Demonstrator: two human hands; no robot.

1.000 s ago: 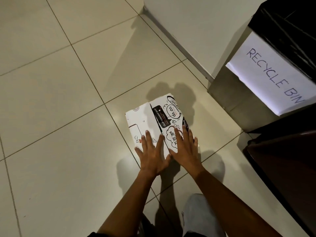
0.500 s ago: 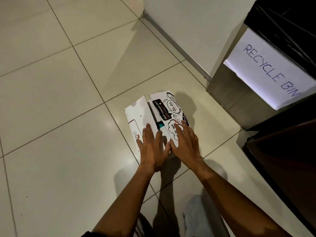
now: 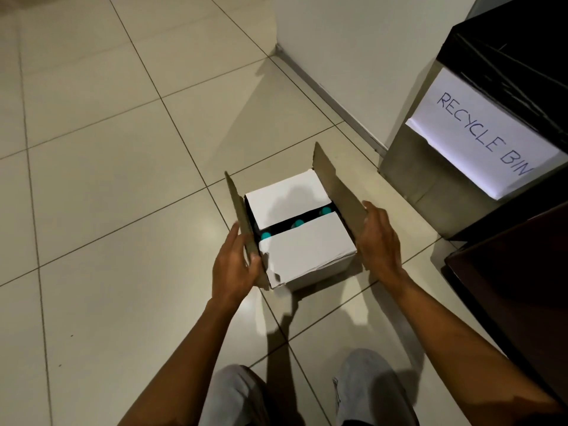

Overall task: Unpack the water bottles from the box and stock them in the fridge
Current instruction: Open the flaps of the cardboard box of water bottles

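A white cardboard box (image 3: 307, 256) stands on the tiled floor in front of me. Its two long outer flaps stand up, showing their brown insides. The two white inner flaps lie nearly flat with a dark gap between them. Three teal bottle caps (image 3: 297, 223) show in that gap; the bottles themselves are hidden. My left hand (image 3: 235, 269) holds the near end of the left flap (image 3: 242, 222), thumb over its edge. My right hand (image 3: 379, 241) presses with straight fingers against the outside of the right flap (image 3: 338, 186).
A steel bin (image 3: 436, 167) with a black liner and a paper sign reading RECYCLE BIN (image 3: 482, 133) stands to the right. A dark wooden surface (image 3: 516, 290) is at the near right. A white wall corner (image 3: 338, 56) rises behind the box. My knees (image 3: 365, 382) are below.
Both hands lay flat on the closed printed top flaps. They have since spread apart and swung the two outer flaps up and outward, exposing the inner flaps and the teal caps.
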